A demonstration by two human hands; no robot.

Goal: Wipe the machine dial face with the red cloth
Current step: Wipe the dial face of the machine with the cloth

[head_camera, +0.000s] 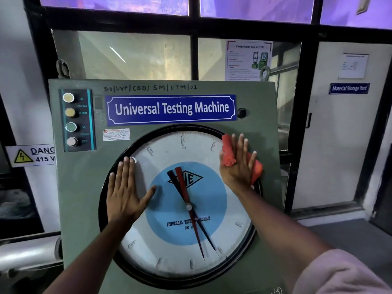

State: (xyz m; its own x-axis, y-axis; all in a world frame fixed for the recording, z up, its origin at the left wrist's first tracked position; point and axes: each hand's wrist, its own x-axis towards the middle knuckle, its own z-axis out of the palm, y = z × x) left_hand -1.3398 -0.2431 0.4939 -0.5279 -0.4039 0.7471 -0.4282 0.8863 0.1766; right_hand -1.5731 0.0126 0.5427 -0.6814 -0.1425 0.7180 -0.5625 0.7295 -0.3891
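Over at the machine's left edge sat the button column (73, 119), untouched, with UP, DOWN, ON and OFF running down the panel (80, 187). Next came the left hand (125, 192), fingers spread wide and holding nothing, flat against the dial face (167, 149) at its left rim, bracing, by the look of it. In the middle, the red and black pointers (182, 185) stood crossed over the blue centre disc (210, 200), safe behind the glass.

Then the action, at the dial's upper right rim: the right hand (238, 164) lay flat and splayed, pinning the red cloth (228, 151) under the palm, bunched cloth poking out on both sides, right where the black bezel (257, 187) met the glass.

This looked like the wipe under way, with only the top right edge covered. The pale ring below appeared dusty. The next move called for firm palm pressure and a sweep down the right side toward the bottom rim, the cloth kept flat so it wouldn't slip out.
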